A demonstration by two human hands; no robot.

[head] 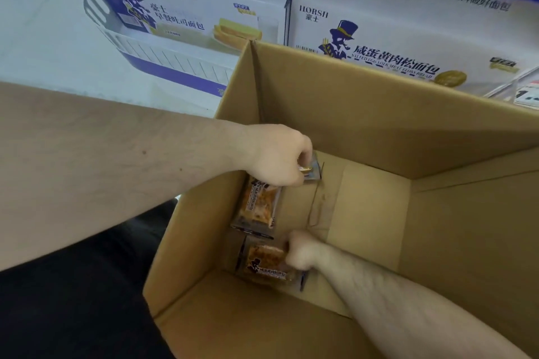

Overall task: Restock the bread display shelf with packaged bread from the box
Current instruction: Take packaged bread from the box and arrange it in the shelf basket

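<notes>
An open brown cardboard box (379, 137) fills the middle of the view. Down at its bottom left lie clear-wrapped bread packets. My left hand (280, 154) reaches in from the left and grips the top end of one bread packet (258, 207), which hangs below the fist. My right hand (302, 252) comes in from the lower right and holds a second bread packet (264, 264) lying on the box floor. The rest of the box floor is bare cardboard.
Behind the box stand two white and blue printed bread cartons, one at the left (186, 11) and one at the right (408, 26). A white and purple shelf rail (175, 64) runs under the left carton. A price tag (525, 96) shows at the right edge.
</notes>
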